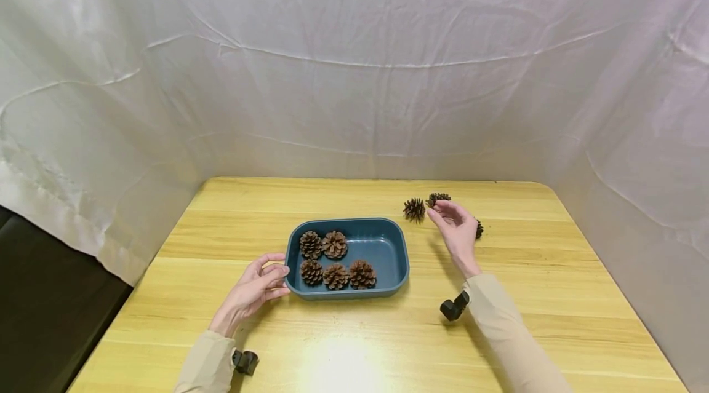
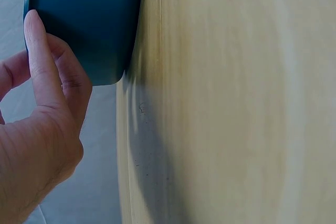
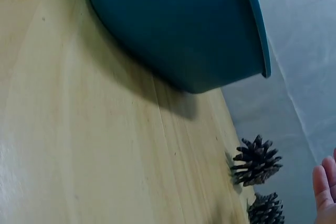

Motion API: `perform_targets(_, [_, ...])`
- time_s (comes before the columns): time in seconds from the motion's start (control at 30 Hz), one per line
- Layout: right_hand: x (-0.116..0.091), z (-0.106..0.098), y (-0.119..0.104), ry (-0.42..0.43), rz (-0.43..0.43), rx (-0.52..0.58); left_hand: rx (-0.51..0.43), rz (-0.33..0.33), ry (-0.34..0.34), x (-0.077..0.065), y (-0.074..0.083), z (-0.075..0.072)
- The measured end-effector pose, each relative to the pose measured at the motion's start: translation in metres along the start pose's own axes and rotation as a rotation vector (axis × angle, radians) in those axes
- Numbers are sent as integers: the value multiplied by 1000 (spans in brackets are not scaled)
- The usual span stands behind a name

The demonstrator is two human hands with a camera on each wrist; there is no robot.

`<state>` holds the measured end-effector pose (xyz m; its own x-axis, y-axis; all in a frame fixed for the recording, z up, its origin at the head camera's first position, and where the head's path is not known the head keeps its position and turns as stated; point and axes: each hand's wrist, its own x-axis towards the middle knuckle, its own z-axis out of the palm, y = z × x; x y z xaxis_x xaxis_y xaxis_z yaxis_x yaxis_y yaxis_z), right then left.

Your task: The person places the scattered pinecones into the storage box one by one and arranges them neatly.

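Observation:
A dark teal plastic basin [image 1: 390, 285] lies on the table with several brown pine cones [image 1: 335, 245] inside, toward its left part. My left hand [image 1: 263, 282] grips the basin's left end, thumb at the rim and fingers against the outer wall. In the left wrist view a fingertip reaches the rim. To the right of the basin, my right hand [image 1: 456, 230] has thumb and forefinger apart, right at a pine cone [image 1: 439, 197] that they partly hide. Another pine cone [image 1: 413, 210] stands just left of it. A third pine cone [image 1: 479, 229] shows partly behind the hand.
Light wood table [image 1: 343, 344] under everything. White cloth [image 1: 354, 73] hangs behind it and along both sides. A dark surface [image 1: 44, 294] shows beyond the left edge. Each wrist wears a small black camera [image 1: 455, 305].

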<state>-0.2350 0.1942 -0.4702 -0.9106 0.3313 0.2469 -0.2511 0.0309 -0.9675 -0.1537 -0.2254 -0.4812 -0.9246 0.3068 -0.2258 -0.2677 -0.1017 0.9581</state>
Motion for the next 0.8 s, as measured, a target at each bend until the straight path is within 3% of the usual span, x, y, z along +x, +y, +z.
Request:
perform_targets(0.2, [4, -7, 1, 16, 16, -9, 4, 0, 3, 1, 0, 0])
perform_targets(0.53, [-5, -14, -25, 37, 17, -122, -1, -6, -6, 0, 1, 0])
perform_targets(0.8, [7, -25, 2, 108, 54, -186, -4, -10, 1, -1, 1, 0])
